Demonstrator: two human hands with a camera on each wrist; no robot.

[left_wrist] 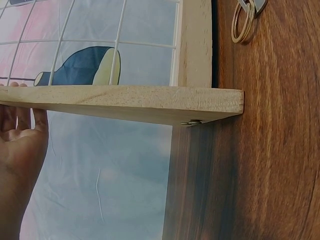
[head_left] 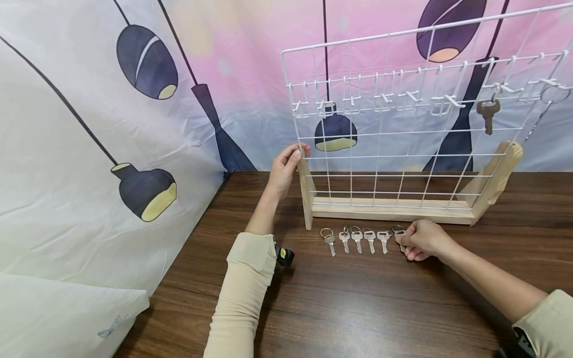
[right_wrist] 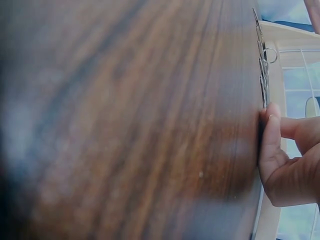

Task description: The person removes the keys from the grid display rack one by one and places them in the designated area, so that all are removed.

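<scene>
A white wire grid rack (head_left: 396, 158) stands in a wooden frame (head_left: 389, 211), with a row of hooks across its upper part. My left hand (head_left: 285, 166) holds the top of the frame's left wooden upright (left_wrist: 145, 100), thumb and fingers on either side. On the table in front lies a row of several silver keys (head_left: 356, 236) with rings. At the row's right end my right hand (head_left: 423, 241) pinches a key (head_left: 398, 234), which its fingers partly hide. Higher up, a darker key (head_left: 488, 112) hangs from a hook near the rack's right side.
A large ring (head_left: 555, 93) with something thin dangling from it hangs at the rack's far right. Printed cloth (head_left: 250, 59) hangs behind the dark wooden table (head_left: 349, 303). More cloth (head_left: 67, 308) covers the left side.
</scene>
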